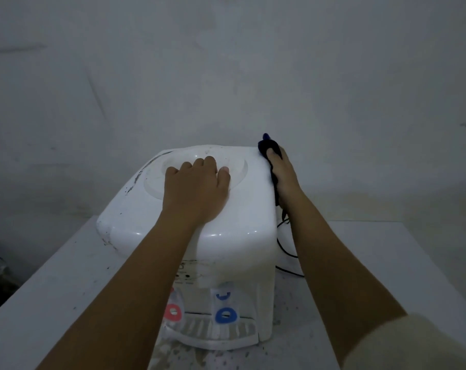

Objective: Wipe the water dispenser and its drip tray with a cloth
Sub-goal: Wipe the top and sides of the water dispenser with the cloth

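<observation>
My left hand rests flat on the water dispenser top; right hand presses the dark cloth on its right side. Risk: snagging the power cord, shoving the dispenser sideways.

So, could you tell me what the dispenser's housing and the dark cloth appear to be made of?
The water dispenser housing looks like glossy white moulded plastic: rounded corners catch small highlights, and dark scuffs mark its left edge. The cloth under the right hand seems a soft, dark blue fabric, matte and bunched into folds; the weave is too dim to tell.
</observation>
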